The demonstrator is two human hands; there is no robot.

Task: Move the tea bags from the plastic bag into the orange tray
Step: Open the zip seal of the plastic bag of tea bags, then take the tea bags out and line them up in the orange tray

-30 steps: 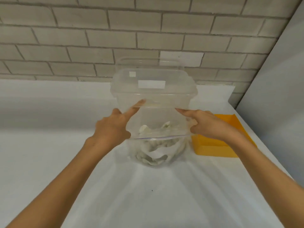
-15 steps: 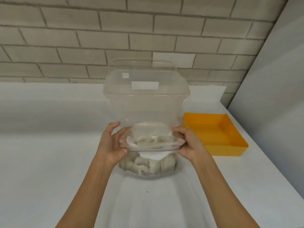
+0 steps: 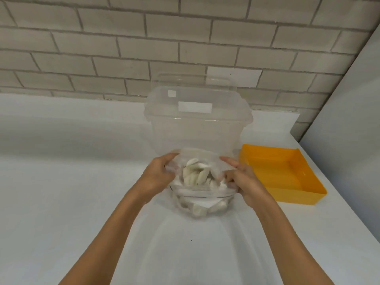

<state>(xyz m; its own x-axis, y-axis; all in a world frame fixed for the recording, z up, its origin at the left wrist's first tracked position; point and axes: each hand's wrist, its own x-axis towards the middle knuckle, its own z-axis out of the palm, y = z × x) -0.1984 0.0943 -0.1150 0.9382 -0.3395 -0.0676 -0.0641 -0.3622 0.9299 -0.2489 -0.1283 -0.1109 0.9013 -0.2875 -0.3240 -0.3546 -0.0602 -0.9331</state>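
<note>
a: where are the tea bags now?

b: they are inside the plastic bag, which stands on the table just in front of a clear box. the tea bags are piled there, and some lean slanted near the mouth.

a: and the hands?

b: the left hand grips the rim of the bag at 9 o'clock. the right hand pinches the rim at 3 o'clock. the fingers are curled on the plastic only, with no tea bag in them. the mouth is held wide between them.

a: so which way goes the next move?

b: the pile lies between both hands and lower, inside the mouth. the orange tray lies at 3 o'clock from the bag, near but apart. the right hand is nearer to it, so i judge it should reach in while the left hand steadies the bag.
</note>
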